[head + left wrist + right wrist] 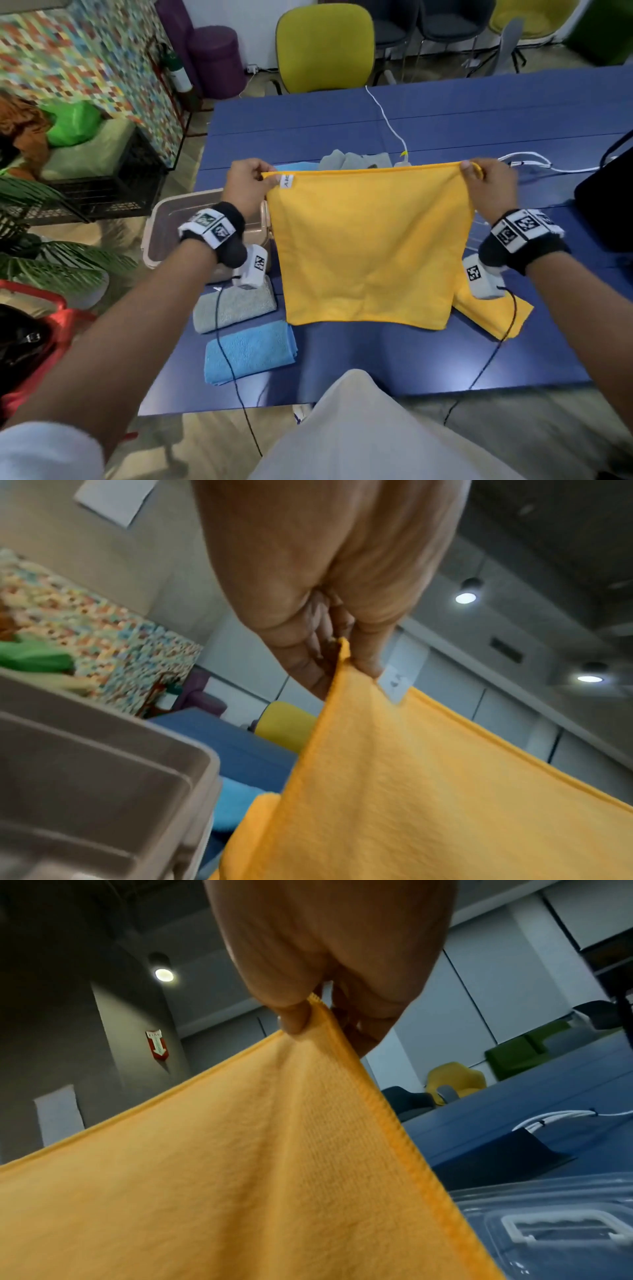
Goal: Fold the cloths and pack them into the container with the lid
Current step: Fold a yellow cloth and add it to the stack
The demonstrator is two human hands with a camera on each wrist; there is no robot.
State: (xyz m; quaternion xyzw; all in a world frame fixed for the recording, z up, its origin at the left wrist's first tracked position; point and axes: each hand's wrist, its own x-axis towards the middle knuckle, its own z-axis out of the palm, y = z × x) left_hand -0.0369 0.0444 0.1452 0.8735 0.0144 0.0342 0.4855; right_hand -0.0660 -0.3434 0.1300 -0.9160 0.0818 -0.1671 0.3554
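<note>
A yellow cloth [370, 246] hangs spread out above the blue table [479, 130]. My left hand [255, 178] pinches its top left corner [346, 666], beside the white label. At the top right corner [318, 1020] my right hand [474, 171] pinches the hem. The beige container [164, 222] stands open at the left, partly behind my left wrist. Its clear lid [565, 1229] lies low at the right in the right wrist view. A folded grey cloth [233, 306] and a folded blue cloth [250, 349] lie on the near left of the table.
Another yellow cloth [496, 313] lies on the table at the right. Loose grey cloths [352, 159] and a blue one sit behind the held cloth. White cables [534, 162] and a black object [606, 212] are at the right. A yellow chair [325, 44] stands beyond the table.
</note>
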